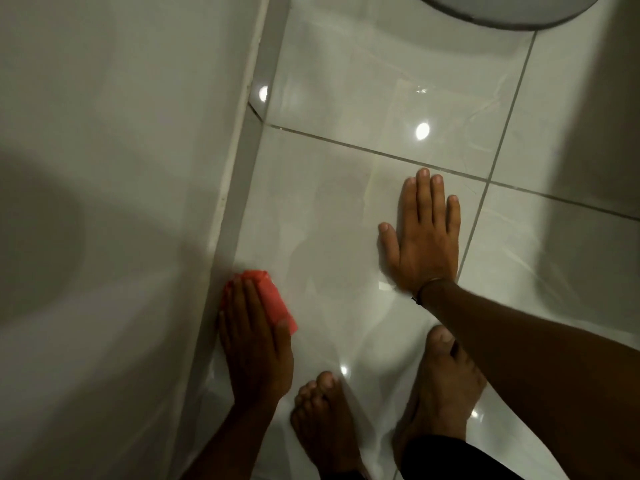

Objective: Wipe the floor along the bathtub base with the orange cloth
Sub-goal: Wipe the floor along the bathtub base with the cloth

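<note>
The orange cloth [268, 296] lies folded on the glossy white tile floor [329, 209], right against the bathtub base [239, 188]. My left hand [254, 344] presses flat on the cloth's near half, fingers pointing along the base. The white bathtub side [114, 168] fills the left of the view. My right hand [424, 233] rests flat on the floor to the right, fingers spread, holding nothing, a thin band at its wrist.
My two bare feet [440, 386] stand on the tiles at the bottom, between the hands. A toilet bowl's rim [498, 12] shows at the top right. Dark grout lines cross the floor, and a white wall or fixture [602, 133] rises on the right.
</note>
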Tool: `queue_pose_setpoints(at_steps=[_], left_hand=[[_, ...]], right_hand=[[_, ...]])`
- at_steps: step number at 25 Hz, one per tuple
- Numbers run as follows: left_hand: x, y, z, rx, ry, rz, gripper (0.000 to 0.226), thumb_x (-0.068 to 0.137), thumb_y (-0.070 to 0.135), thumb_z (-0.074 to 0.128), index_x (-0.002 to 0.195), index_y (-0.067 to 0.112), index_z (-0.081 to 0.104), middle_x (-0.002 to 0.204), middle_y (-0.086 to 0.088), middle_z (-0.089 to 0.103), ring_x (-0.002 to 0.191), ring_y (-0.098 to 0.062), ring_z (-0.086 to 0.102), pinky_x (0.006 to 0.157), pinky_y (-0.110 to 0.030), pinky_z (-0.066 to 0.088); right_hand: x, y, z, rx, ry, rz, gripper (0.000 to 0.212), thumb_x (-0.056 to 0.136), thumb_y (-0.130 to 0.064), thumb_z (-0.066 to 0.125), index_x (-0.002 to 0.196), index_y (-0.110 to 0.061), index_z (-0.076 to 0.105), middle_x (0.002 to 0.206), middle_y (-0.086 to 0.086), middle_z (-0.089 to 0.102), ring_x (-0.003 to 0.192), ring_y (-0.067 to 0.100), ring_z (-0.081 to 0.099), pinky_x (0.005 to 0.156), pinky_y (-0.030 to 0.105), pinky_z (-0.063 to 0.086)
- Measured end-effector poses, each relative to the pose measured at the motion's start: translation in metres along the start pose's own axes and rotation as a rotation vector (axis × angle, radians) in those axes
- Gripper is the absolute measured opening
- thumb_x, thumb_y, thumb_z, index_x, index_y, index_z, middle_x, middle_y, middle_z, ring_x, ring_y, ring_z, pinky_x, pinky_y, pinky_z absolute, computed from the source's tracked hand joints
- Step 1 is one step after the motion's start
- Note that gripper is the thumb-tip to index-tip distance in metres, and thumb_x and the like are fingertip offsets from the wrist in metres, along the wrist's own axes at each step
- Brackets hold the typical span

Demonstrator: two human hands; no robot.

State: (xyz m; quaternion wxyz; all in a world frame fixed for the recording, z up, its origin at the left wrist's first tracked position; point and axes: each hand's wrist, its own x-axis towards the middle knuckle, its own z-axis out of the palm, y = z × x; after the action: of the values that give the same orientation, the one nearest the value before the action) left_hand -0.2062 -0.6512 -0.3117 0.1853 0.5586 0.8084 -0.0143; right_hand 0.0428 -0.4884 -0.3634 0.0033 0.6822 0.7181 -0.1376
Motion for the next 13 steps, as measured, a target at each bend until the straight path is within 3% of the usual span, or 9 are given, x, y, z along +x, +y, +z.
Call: queue_pose_setpoints(at_steps=[2, 5, 7, 9, 11, 13], left_hand=[[0.003, -0.01, -0.006, -0.009, -0.037, 0.018, 0.077, 0.099, 0.041, 0.037, 0.165, 0.004, 0.024, 0.172, -0.021, 0.029, 0.157, -0.042, 0.032, 0.122, -0.059, 0.031], [0.015, -0.013, -0.019, 0.089, -0.131, -0.039, 0.081, 0.091, 0.026, 0.066, 0.162, 0.004, 0.034, 0.159, -0.028, 0.044, 0.135, -0.053, 0.051, 0.105, -0.064, 0.046], [0.023, -0.007, -0.028, 0.098, -0.205, -0.102, 0.083, 0.088, 0.023, 0.076, 0.159, 0.004, 0.038, 0.145, -0.031, 0.054, 0.123, -0.053, 0.057, 0.099, -0.061, 0.05], [0.029, -0.002, -0.036, 0.074, -0.28, -0.161, 0.071, 0.091, 0.029, 0.074, 0.153, 0.007, 0.047, 0.137, -0.027, 0.061, 0.122, -0.048, 0.059, 0.101, -0.058, 0.049], [0.034, 0.001, -0.051, 0.037, -0.329, -0.171, 0.045, 0.09, 0.044, 0.068, 0.125, 0.014, 0.068, 0.117, -0.019, 0.069, 0.112, -0.043, 0.065, 0.097, -0.05, 0.05], [0.032, 0.006, -0.062, 0.039, -0.376, -0.175, 0.039, 0.084, 0.055, 0.061, 0.091, 0.018, 0.072, 0.092, -0.013, 0.071, 0.091, -0.039, 0.069, 0.083, -0.043, 0.054]], right_hand=[[0.001, 0.0, 0.0, -0.002, -0.005, -0.002, 0.086, 0.107, -0.052, 0.037, 0.174, -0.008, 0.005, 0.183, 0.015, 0.0, 0.17, 0.032, -0.003, 0.136, 0.053, -0.002], [-0.001, -0.001, -0.002, -0.002, -0.021, -0.008, 0.085, 0.108, -0.052, 0.035, 0.174, -0.008, 0.006, 0.183, 0.017, 0.001, 0.17, 0.034, -0.002, 0.136, 0.054, -0.002], [-0.001, -0.001, -0.004, -0.014, -0.039, -0.013, 0.084, 0.109, -0.053, 0.032, 0.173, -0.007, 0.005, 0.183, 0.018, 0.001, 0.17, 0.035, -0.002, 0.136, 0.054, -0.001], [0.001, 0.002, -0.006, -0.011, -0.086, -0.021, 0.085, 0.109, -0.057, 0.029, 0.173, -0.007, 0.004, 0.183, 0.018, 0.0, 0.169, 0.036, -0.002, 0.136, 0.055, 0.0], [0.003, 0.004, -0.018, -0.001, -0.142, -0.041, 0.087, 0.109, -0.062, 0.026, 0.173, -0.008, 0.003, 0.183, 0.017, -0.001, 0.169, 0.036, -0.002, 0.136, 0.055, 0.001], [0.002, 0.006, -0.033, 0.021, -0.173, -0.046, 0.089, 0.108, -0.064, 0.028, 0.173, -0.008, 0.004, 0.183, 0.016, 0.001, 0.169, 0.036, 0.0, 0.136, 0.054, 0.004]])
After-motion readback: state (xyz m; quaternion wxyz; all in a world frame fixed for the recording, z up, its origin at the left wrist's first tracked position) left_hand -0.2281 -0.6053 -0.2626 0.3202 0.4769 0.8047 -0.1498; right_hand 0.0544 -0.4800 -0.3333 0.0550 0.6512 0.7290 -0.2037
